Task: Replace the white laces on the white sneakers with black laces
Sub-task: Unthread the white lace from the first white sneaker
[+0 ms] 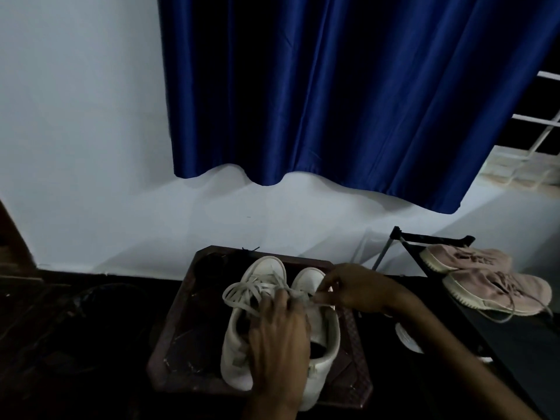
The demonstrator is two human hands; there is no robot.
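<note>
- As the white laces [242, 291] look soft and limp, better to pinch close to an eyelet; the white sneakers [235, 356] sit on the table [181, 344].
- Right hand [354, 289] pinches a lace; left hand [278, 341] lies over them, grip unclear.

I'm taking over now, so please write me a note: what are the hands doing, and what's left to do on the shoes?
Left hand: lies over the white sneakers, fingertips at the white laces; grip unclear.
Right hand: pinches the white laces.
Sneakers stand side by side on the brown stool.
Done: white laces loosened, not out.
Left: pull them out, thread black laces in both.
</note>
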